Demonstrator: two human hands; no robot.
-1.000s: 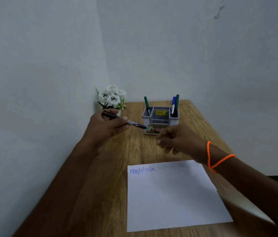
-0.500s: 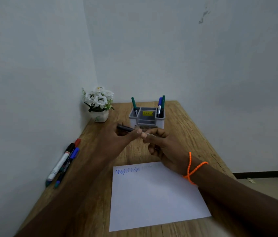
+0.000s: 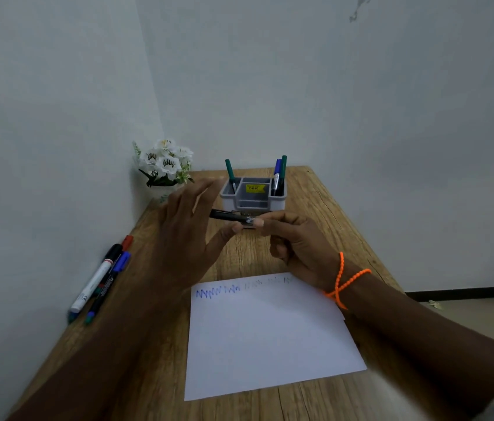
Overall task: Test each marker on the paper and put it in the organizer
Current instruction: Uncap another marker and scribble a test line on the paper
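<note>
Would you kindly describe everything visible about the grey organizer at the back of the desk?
The grey organizer looks plastic, with several open compartments, standing upright on the wooden desk. A yellow price sticker sits inside its middle section. One green marker stands in the left compartment; a blue marker and another green one stand in the right.

yellow price sticker (image 3: 255, 188) on organizer (image 3: 253, 198), reads "49.00"

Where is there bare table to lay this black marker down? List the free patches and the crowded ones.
Free: the wood between the loose markers by the left wall and the paper; the strip right of the organizer; the paper's blank lower part. Crowded: in front of the organizer, where both hands, left hand and right hand, meet on the black marker.
</note>
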